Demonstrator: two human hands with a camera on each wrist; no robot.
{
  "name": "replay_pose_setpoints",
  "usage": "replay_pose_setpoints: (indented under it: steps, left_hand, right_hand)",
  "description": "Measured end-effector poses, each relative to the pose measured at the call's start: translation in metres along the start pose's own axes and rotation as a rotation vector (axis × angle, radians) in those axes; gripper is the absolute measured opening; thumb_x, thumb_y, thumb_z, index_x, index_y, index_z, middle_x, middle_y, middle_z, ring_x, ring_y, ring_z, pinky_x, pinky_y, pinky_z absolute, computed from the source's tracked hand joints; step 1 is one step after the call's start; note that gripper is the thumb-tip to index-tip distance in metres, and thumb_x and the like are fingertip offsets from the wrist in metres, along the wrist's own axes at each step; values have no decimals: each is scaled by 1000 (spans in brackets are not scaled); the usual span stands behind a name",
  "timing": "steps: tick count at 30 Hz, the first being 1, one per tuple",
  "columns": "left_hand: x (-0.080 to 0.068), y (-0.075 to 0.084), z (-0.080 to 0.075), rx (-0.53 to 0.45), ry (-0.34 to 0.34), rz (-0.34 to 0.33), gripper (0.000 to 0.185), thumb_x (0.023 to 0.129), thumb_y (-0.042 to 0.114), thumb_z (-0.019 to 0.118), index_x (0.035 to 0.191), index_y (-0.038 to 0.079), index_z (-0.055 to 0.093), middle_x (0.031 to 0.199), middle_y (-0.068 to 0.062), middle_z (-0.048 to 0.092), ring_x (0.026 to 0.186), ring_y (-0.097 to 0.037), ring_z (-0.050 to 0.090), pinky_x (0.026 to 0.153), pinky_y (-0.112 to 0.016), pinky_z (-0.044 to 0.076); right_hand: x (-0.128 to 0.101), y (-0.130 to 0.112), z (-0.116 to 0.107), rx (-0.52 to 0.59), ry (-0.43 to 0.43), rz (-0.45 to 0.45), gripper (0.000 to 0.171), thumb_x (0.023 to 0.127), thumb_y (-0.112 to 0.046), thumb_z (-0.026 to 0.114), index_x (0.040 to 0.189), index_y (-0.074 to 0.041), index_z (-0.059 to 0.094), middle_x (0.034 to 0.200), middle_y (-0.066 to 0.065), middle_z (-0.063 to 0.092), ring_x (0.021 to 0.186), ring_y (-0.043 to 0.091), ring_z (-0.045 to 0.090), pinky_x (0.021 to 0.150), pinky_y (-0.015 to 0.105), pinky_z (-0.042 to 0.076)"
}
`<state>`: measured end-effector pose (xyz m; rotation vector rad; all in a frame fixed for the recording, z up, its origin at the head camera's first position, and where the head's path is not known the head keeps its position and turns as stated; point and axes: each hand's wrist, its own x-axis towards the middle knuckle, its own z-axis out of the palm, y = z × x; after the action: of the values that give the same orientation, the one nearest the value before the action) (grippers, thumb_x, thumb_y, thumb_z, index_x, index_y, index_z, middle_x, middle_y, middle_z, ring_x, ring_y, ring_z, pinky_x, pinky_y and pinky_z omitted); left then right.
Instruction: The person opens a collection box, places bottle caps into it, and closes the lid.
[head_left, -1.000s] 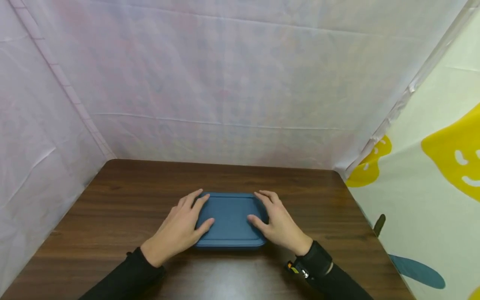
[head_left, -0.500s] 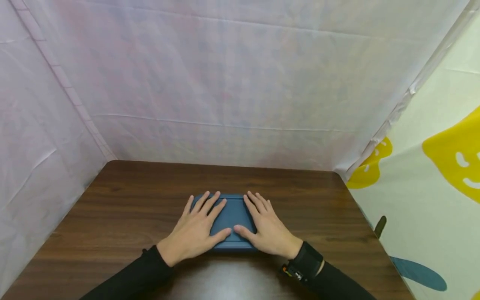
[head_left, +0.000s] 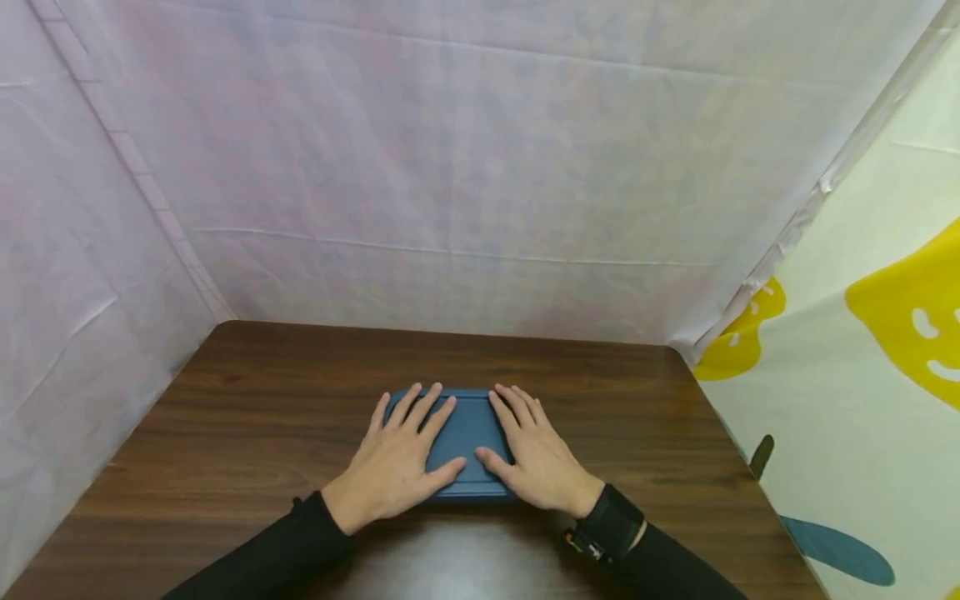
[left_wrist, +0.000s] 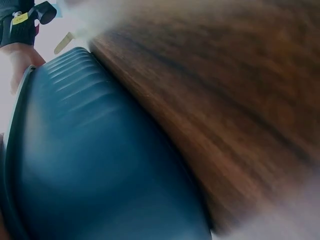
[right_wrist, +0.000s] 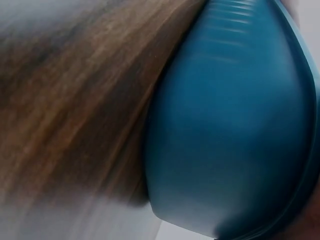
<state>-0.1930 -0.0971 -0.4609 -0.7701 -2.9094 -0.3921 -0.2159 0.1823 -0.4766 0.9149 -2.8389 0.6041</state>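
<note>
A blue lidded box (head_left: pixel 469 437) sits on the brown table, its lid on and a raised line running around the top. My left hand (head_left: pixel 396 468) lies over the left part of the lid, fingers spread and straight, thumb pointing inward. Over the right side rests my right hand (head_left: pixel 542 460), its fingers extended forward and its thumb on the lid near the left one. The left wrist view looks along the box's ribbed side wall (left_wrist: pixel 100 150), with part of the right hand (left_wrist: pixel 22 60) beyond it. The right wrist view shows the blue wall (right_wrist: pixel 230 125) standing on the wood.
The dark wood table (head_left: pixel 262 400) has rounded far corners. White cloth (head_left: pixel 450 167) hangs behind it and along the left. On the right hangs a cloth (head_left: pixel 862 417) printed with yellow smiling shapes. A black device (head_left: pixel 588 542) is strapped at the right wrist.
Both hands have moved inward from the box's side edges onto its lid, and their fingers have straightened. Over the last half second they have hardly moved.
</note>
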Motion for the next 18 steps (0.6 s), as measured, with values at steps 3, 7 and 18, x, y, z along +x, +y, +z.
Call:
replay_pose_setpoints:
  steps: [3, 7, 18]
  left_hand:
    - [0, 0, 1, -6, -6, -3, 88, 115, 73, 52, 183, 18, 40, 193, -16, 31, 180, -48, 27, 140, -84, 20]
    - [0, -3, 1, -9, -15, -6, 86, 116, 71, 52, 183, 19, 39, 194, -14, 29, 181, -47, 25, 141, -83, 18]
    - [2, -10, -1, -65, -9, 13, 87, 115, 72, 53, 182, 18, 41, 193, -16, 30, 180, -48, 25, 140, -85, 14]
  right_hand:
    - [0, 1, 1, -6, 2, 4, 89, 119, -58, 57, 183, -2, 30, 193, 22, 26, 180, 51, 23, 141, 77, 27]
    - [1, 1, 1, 5, 1, 12, 90, 118, -59, 58, 183, -2, 30, 193, 21, 26, 181, 49, 22, 142, 73, 29]
    - [1, 2, -3, 95, -13, 80, 94, 115, -59, 66, 184, -6, 30, 194, 17, 27, 181, 50, 20, 137, 72, 39]
